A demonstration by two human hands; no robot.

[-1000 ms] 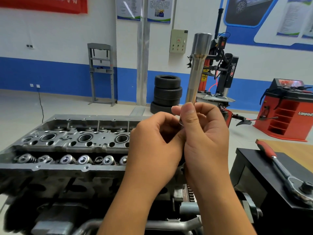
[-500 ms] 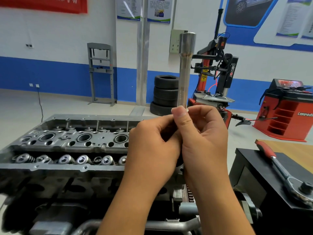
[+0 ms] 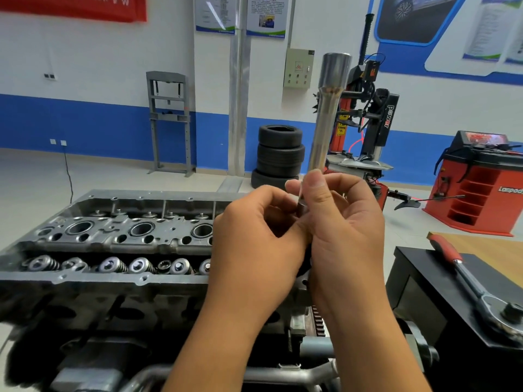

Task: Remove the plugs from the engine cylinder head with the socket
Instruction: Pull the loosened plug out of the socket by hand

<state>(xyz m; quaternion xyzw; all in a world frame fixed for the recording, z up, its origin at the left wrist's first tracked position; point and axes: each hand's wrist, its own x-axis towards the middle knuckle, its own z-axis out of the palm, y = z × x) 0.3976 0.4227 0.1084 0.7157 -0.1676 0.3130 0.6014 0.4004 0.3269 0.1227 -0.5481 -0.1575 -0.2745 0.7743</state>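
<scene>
Head view. Long socket (image 3: pixel 328 120) held upright in front of the chest, above the right end of the cylinder head (image 3: pixel 113 250). Polished steel tube, bright with soft reflections; the top section is wider and cup-shaped with a flat rim, then a short tapered neck with a brownish tint, then a slimmer straight shaft running down into the fingers. It leans slightly, top to the right. The lower end is hidden between the hands; a short dark band of metal shows just under the right thumb.

Right hand (image 3: pixel 342 222): fingers curled round the lower shaft, thumb pressed along its front. Left hand (image 3: pixel 254 230): fingers curled in toward the same lower end, fingertips meeting those of the right hand. What the left fingertips pinch cannot be made out; a plug there, if any, is hidden. The two hands are together, touching.

Cylinder head: dull grey casting lying long-ways across the left and middle of the frame. Three round bores show along the upper deck, the right-most partly behind the left hand. Below them a row of valve springs (image 3: pixel 113 264) with shiny retainers sits in a trough.

Right side: ratchet wrench (image 3: pixel 478 287) with red grip lies on a black cabinet (image 3: pixel 424 278), head toward the camera, well apart from the hands.

Background: stacked tyres (image 3: pixel 280 154) beside the wall, red tyre changer (image 3: pixel 365 131) behind the socket.
</scene>
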